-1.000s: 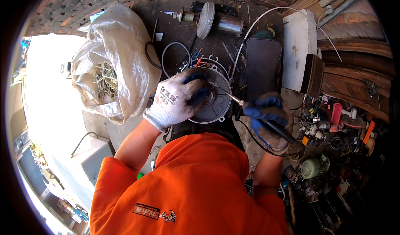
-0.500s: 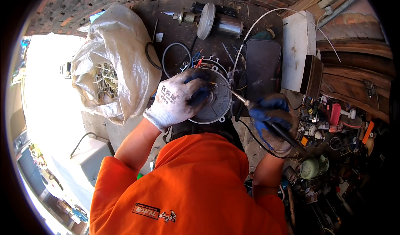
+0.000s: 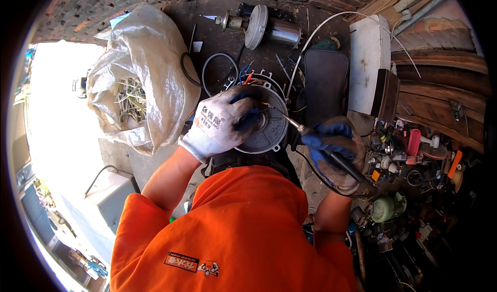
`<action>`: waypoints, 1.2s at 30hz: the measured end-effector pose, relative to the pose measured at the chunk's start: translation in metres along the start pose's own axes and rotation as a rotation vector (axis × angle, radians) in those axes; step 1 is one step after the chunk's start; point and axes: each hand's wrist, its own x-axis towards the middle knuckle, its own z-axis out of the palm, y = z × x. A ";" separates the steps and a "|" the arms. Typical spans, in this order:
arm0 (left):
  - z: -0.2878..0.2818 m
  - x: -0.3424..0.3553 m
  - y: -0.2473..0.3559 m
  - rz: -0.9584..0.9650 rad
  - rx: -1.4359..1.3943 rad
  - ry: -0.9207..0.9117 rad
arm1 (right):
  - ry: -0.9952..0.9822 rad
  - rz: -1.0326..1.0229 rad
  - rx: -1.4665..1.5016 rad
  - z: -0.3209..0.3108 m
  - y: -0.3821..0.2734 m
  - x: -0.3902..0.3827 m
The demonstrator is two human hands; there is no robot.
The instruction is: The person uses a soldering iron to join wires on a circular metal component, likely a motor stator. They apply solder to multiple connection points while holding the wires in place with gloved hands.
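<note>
While my hands work over the motor, this is how things stand.

Left hand: my left hand (image 3: 223,123), in a white glove with blue fingertips, lies on the round grey motor (image 3: 261,123), fingers curled and pinching at something near its middle; what they pinch is too small to tell.

Right hand: my right hand (image 3: 334,149), in a dark glove with blue fingers, is closed around the handle of a soldering iron (image 3: 305,132), whose tip reaches in to the motor's middle, just beside my left fingertips.

Motor: it sits on the dark worktop (image 3: 217,30) straight in front of me, with red and blue wires (image 3: 247,76) showing at its far edge.

Progress: I judge the joint is being worked now; the wires at the rim look loose and remain to be dealt with.

Around: a plastic bag (image 3: 142,79) of scrap wire lies to the left, a second motor part with a shaft (image 3: 264,28) at the back, a white box (image 3: 368,64) to the right, and a heap of small parts (image 3: 409,157) beyond my right hand.

In the way: the iron's cord (image 3: 316,170) loops beneath my right hand, close to the motor.
</note>
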 end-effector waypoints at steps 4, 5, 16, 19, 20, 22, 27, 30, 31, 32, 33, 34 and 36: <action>0.002 0.000 -0.001 0.006 -0.007 0.010 | 0.005 0.049 0.049 0.002 -0.007 0.000; 0.002 0.000 -0.002 0.006 -0.009 0.007 | -0.038 -0.029 -0.001 -0.002 -0.002 0.003; 0.003 0.000 -0.004 0.027 -0.019 0.011 | -0.133 -0.170 -0.207 -0.001 -0.011 0.004; 0.003 0.001 -0.005 0.021 -0.027 0.008 | -0.075 -0.135 -0.212 0.000 -0.021 0.002; 0.003 -0.001 -0.006 0.015 -0.031 0.010 | -0.016 -0.095 -0.178 0.003 -0.023 -0.005; 0.003 -0.003 -0.007 0.012 -0.030 0.019 | 0.047 -0.083 -0.139 0.005 -0.024 -0.008; 0.004 -0.001 -0.011 0.066 -0.016 0.024 | 0.094 -0.224 -0.122 0.001 -0.021 -0.013; 0.004 -0.001 -0.012 0.069 -0.034 0.017 | 0.131 -0.347 -0.209 -0.004 0.007 -0.027; 0.004 -0.002 -0.013 0.065 -0.043 0.017 | 0.142 -0.344 -0.207 -0.003 0.009 -0.028; 0.003 -0.002 -0.013 0.062 -0.052 0.016 | 0.155 -0.275 -0.161 0.001 0.001 -0.029; 0.003 -0.003 -0.014 0.059 -0.061 0.014 | 0.168 -0.206 -0.114 0.005 -0.004 -0.030; 0.003 -0.003 -0.015 0.053 -0.073 0.019 | 0.219 -0.176 -0.056 0.010 -0.007 -0.030; 0.002 -0.002 -0.015 0.051 -0.098 0.021 | 0.328 -0.132 0.010 0.020 -0.011 -0.031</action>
